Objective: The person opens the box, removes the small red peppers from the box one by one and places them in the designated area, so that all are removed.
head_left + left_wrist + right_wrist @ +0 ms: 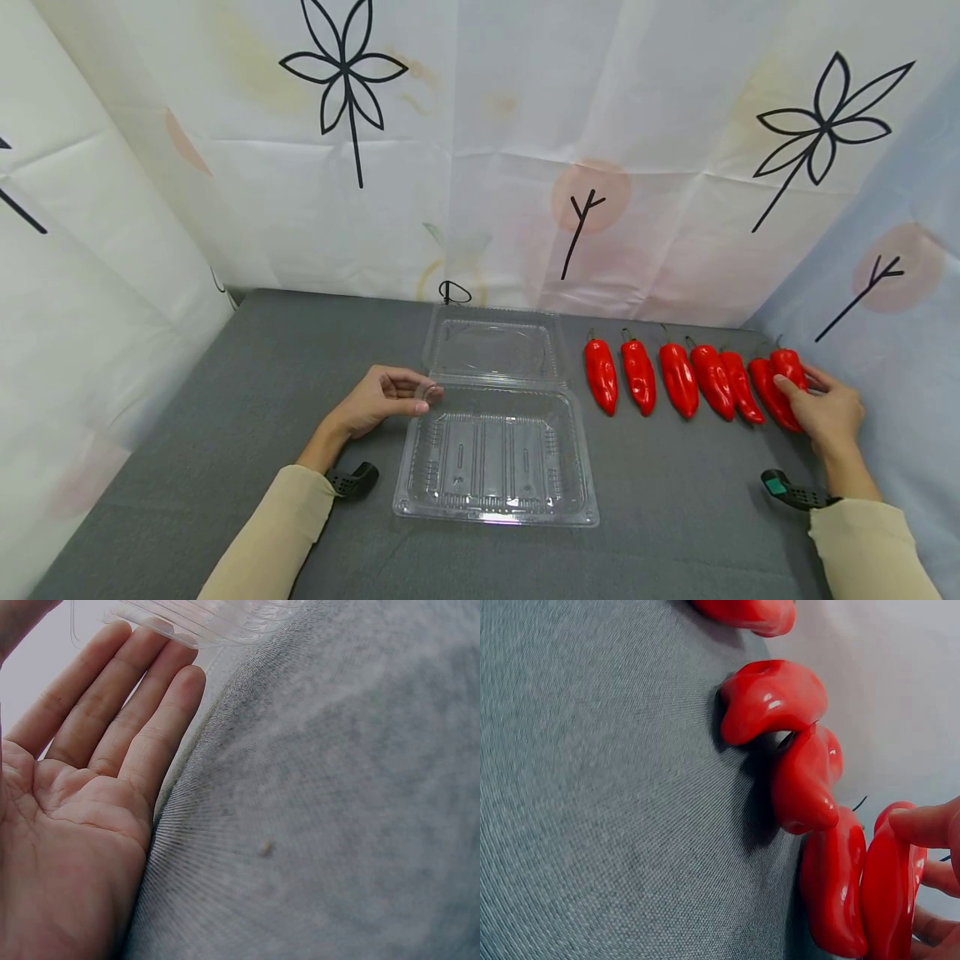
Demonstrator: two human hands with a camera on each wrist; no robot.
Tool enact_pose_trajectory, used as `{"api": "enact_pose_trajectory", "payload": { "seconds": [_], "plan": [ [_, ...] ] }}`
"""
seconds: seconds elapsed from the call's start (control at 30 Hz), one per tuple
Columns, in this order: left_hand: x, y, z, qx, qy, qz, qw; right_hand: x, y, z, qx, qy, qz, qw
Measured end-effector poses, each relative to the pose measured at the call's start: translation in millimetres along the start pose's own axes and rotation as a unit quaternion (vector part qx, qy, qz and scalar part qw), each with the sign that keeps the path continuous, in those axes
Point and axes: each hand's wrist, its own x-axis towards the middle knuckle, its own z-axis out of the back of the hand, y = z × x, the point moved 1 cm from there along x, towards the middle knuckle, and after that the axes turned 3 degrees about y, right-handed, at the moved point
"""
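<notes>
A clear plastic clamshell container (pixel 495 512) lies open on the table, its lid (pixel 491 321) folded back toward the wall. My left hand (pixel 378 402) pinches the rim at the container's left back corner; in the left wrist view its long fingers (pixel 109 712) reach nearly straight to the plastic edge. Several glossy red peppers (pixel 678 381) with thin stems lie in a row right of the container. At the row's right end, my right hand (pixel 828 408) grips the last red pepper (pixel 889 896), thumb on its near side. That pepper leans against its neighbour (pixel 832 889).
Grey cloth covers the table (pixel 675 517). A white patterned curtain (pixel 487 125) rises behind the table, and a bluish one (pixel 907 350) stands close beside my right hand. A thin black loop (pixel 454 292) shows at the back edge above the lid.
</notes>
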Motion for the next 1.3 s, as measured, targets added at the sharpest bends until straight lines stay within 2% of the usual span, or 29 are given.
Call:
{"api": "enact_pose_trajectory", "payload": {
  "seconds": [0.17,0.33,0.67,0.97,1.3],
  "plan": [
    [-0.3,-0.6,0.2,0.001,0.000,0.001,1.0000,-1.6,2,1,0.005,-0.001,-0.003,1.0000],
    [-0.1,-1.0,0.1,0.006,0.002,-0.002,1.0000,-0.2,-1,2,-0.011,-0.005,-0.009,0.9999],
    [0.8,-0.1,0.5,0.004,0.007,-0.007,0.9999,3.1,-13,-4,-0.042,0.026,0.024,0.9985],
    [0.5,-0.7,0.6,0.000,0.007,-0.007,1.0000,3.0,-11,-8,-0.067,0.046,0.057,0.9950],
    [0.0,-1.9,-0.2,0.001,0.004,-0.005,1.0000,4.5,-12,-9,-0.078,0.061,0.059,0.9934]
  ]
}}
